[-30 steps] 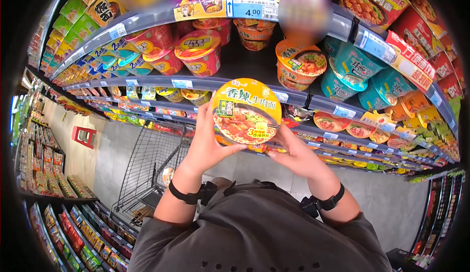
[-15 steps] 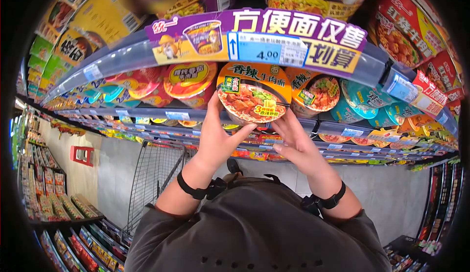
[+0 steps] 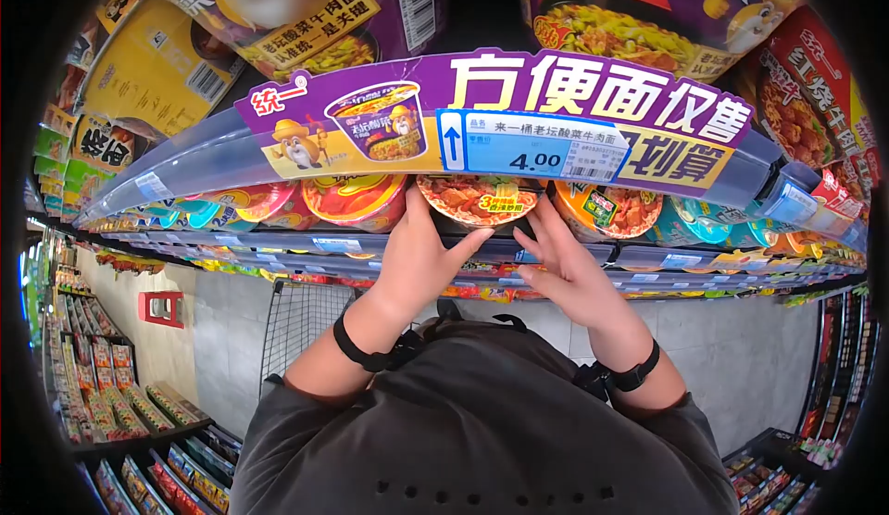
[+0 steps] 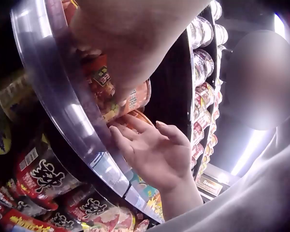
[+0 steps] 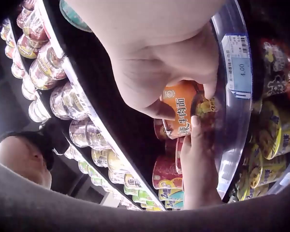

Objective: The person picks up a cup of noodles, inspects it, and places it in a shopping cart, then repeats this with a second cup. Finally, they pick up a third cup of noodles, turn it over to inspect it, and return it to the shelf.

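An orange noodle bowl (image 3: 482, 204) sits under the shelf's price strip, its lid tilted toward the head camera and its upper part hidden. My left hand (image 3: 412, 260) grips its left side, the thumb along the near edge. My right hand (image 3: 572, 274) is at the lower right of the bowl, fingers extended. In the left wrist view the right hand (image 4: 159, 152) shows its palm, fingers loosely spread. The right wrist view has the right hand (image 5: 169, 58) over the bowl (image 5: 181, 108) and the left hand (image 5: 200, 159) touching the lid.
A purple sign on the shelf edge (image 3: 370, 168) overhangs the bowl. Red bowls (image 3: 352, 202) stand on its left, another orange bowl (image 3: 611, 209) on its right. Large purple tubs (image 3: 630, 15) fill the shelf above. A wire cart (image 3: 298, 320) stands at lower left.
Both hands have carried the bowl forward from in front of the shelf to beneath the purple sign. The head view has moved closer to the shelf, and less of the lid shows.
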Tool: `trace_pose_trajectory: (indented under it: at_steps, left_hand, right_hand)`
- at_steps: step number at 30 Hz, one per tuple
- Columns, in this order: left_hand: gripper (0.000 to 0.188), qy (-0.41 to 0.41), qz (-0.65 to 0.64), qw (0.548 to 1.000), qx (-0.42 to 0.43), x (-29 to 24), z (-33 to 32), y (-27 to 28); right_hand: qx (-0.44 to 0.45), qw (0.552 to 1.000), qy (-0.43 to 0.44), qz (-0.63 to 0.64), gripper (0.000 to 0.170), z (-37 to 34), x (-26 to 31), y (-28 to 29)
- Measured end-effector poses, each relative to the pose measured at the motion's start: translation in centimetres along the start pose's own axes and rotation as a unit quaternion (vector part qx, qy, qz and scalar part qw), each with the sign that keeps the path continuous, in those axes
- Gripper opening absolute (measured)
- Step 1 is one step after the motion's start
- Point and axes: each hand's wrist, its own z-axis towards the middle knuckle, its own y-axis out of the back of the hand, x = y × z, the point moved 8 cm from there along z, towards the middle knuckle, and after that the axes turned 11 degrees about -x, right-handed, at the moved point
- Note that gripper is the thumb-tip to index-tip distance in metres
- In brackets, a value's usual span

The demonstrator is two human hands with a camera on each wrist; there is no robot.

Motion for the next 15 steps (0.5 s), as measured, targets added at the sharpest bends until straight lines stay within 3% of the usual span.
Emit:
trace_pose_trajectory:
  at_steps: [2,4,7,9,12,15]
  left_hand:
    - [0.097,-0.001,0.01,1.0,0.0,-0.2,-0.2,0.2]
    - [0.081,0.025,0.004,1.0,-0.003,-0.2,-0.5,0.5]
    - [0.084,-0.019,-0.021,1.0,-0.007,-0.7,-0.6,0.6]
    - [0.084,-0.007,-0.014,1.0,0.005,-0.9,-1.1,0.8]
    - [0.096,-0.029,0.061,0.998,-0.018,-1.2,-2.7,1.3]
    - [0.095,-0.058,0.061,0.996,-0.036,-1.9,-4.8,1.9]
  right_hand:
    - [-0.006,1.0,-0.011,0.006,0.096,-0.1,-0.2,0.1]
    - [0.001,0.999,-0.013,0.03,0.092,-0.1,-0.8,0.4]
    - [0.022,0.998,-0.02,0.054,0.089,-0.3,-0.9,0.8]
    - [0.018,0.998,-0.021,0.06,0.085,-1.0,-0.8,1.1]
    - [0.047,0.996,-0.04,0.068,0.081,-3.1,-0.8,1.2]
    - [0.099,0.989,-0.075,0.086,0.081,-5.7,-1.7,2.0]
